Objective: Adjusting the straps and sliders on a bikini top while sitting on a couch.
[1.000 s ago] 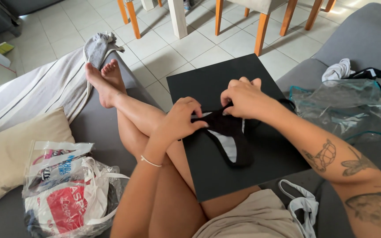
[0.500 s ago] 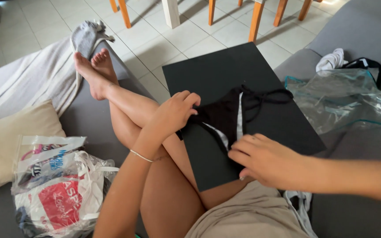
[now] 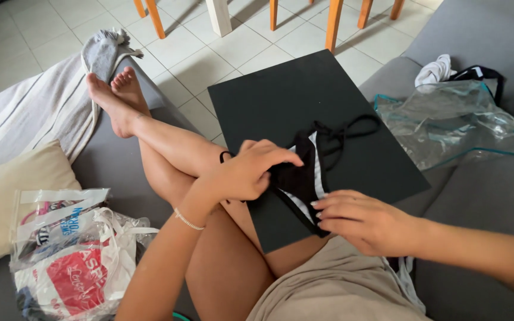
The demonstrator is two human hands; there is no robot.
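Note:
A black board point(image 3: 292, 95) rests on my lap, tilted toward the floor. On it lies a small black garment with white lining and thin straps point(image 3: 313, 160). My left hand point(image 3: 248, 172) pinches the garment's left edge near the board's left side. My right hand point(image 3: 361, 220) presses its near end with the fingertips, at the board's lower edge. The garment's straps trail toward the board's right side.
A clear plastic pouch with teal trim point(image 3: 453, 122) and a white and black cloth point(image 3: 447, 71) lie on the grey sofa at right. Plastic bags point(image 3: 69, 249) and a beige cushion point(image 3: 13, 196) sit at left. Wooden chair legs point(image 3: 331, 24) stand on the tiled floor ahead.
My right hand moved from the garment's top down to its near end. The left hand stayed on the garment's left side. The garment now lies stretched lengthwise on the board.

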